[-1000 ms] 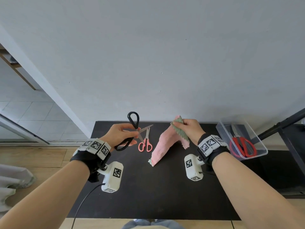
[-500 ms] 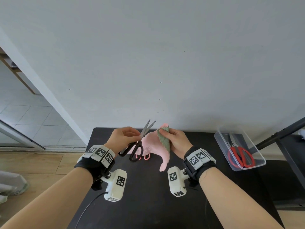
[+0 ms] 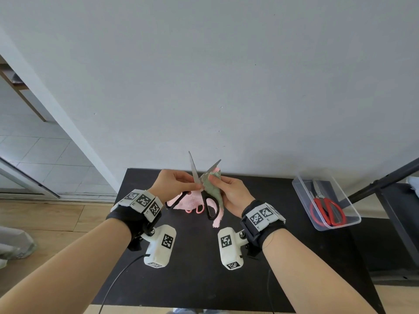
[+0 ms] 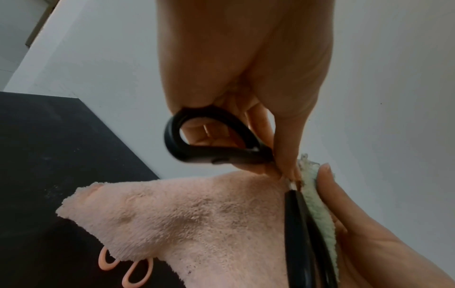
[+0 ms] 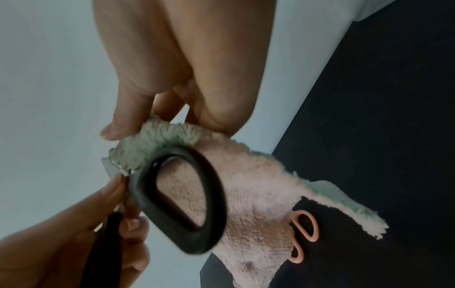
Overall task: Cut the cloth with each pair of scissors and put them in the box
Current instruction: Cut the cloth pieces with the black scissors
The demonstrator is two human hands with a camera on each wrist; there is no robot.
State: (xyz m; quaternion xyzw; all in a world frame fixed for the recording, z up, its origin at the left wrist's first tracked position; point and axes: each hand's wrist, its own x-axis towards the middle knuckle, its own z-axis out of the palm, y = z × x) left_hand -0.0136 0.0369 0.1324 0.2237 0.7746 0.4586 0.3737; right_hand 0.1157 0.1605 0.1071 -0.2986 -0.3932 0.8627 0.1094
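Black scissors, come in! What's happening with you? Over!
Left hand grips black scissors, blades open at the cloth. Right hand pinches cloth, lifted. Pink scissors lie beneath; red scissors boxed.

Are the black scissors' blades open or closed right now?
Open: the black scissors show two blades spread in a V above the left hand, beside the cloth.

- Head view: bright, even daylight, soft shadows on the black surface (image 3: 204,279); straight lines bow toward the edges.
- Wrist views: dimmer, grainy; black scissors (image 5: 182,202) handle beside the fingers (image 5: 118,124) smeared by blur.
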